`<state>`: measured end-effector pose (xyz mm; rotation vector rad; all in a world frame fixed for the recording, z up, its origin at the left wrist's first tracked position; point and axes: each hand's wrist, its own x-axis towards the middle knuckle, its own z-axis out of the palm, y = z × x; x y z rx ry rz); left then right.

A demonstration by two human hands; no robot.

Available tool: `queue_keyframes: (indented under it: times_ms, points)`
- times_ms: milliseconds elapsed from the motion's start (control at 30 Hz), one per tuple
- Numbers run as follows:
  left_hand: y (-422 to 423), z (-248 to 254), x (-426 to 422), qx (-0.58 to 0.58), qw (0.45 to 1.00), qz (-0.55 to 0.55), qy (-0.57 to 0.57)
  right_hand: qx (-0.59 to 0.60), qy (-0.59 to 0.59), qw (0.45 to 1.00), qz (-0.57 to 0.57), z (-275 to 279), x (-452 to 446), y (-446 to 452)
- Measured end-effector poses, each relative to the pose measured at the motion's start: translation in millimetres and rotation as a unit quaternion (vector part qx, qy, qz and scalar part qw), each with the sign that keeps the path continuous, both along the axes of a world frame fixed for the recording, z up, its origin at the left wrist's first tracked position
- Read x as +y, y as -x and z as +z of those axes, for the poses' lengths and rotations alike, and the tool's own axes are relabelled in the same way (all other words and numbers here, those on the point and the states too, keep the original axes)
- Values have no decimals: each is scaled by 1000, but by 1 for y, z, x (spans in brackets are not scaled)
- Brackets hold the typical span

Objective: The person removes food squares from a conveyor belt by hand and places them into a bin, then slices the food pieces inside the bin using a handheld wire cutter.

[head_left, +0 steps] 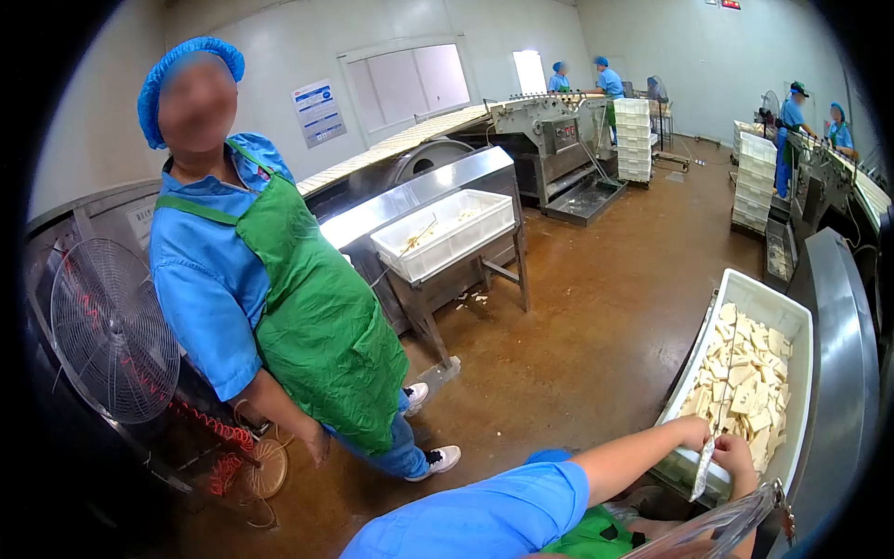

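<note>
My left hand is closed at a thin dark rod with a white wrapped handle, over the near end of a white plastic crate. Close beside it, my right hand has its fingers curled against the same rod near the top of the handle. The rod's thin part reaches away over the crate, and the handle end points back toward me. Many flat, cream-coloured pieces lie heaped in the crate. Part of each hand's grip is hidden by its own fingers.
A person in a green apron stands at the left, near a round fan. Another white crate rests on a metal stand. Crate stacks, conveyor machines and other workers are farther back. A steel panel borders my crate.
</note>
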<state>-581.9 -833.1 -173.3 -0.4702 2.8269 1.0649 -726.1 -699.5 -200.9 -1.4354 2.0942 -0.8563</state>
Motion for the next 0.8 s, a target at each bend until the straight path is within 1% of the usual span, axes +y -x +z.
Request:
queue_keyframes:
  times_ms: [100, 167, 233, 367, 433, 500, 567, 633, 700, 800]
  points:
    - [7, -4, -7, 29, 999, -27, 35, 8, 14, 1000, -9, 6, -7, 3]
    - [6, -8, -6, 24, 999, -12, 31, 23, 16, 1000, -10, 4, -5, 2]
    - [2, -5, -2, 13, 1000, -1, 4, 50, 10, 999, -6, 0, -2, 3]
    - [8, -4, -6, 6, 999, -25, 45, 54, 41, 998, 7, -6, -6, 12]
    - [7, -5, -7, 16, 999, -29, 41, 30, 23, 999, 4, -13, -8, 14]
    - [3, 1, -6, 1, 999, -26, 34, 35, 18, 999, -1, -9, -8, 8]
    - [1, 4, -3, -8, 1000, -6, 9, 63, 17, 998, -10, -7, -6, 8]
    - [2, 3, -3, -10, 1000, -8, 14, 84, 13, 996, -16, -13, -6, 13]
    - [3, 0, -4, 18, 999, -21, 38, 29, 14, 999, -3, -24, -9, 20]
    - [3, -5, -6, 21, 1000, 2, 8, 44, 9, 999, 21, -24, -9, 21]
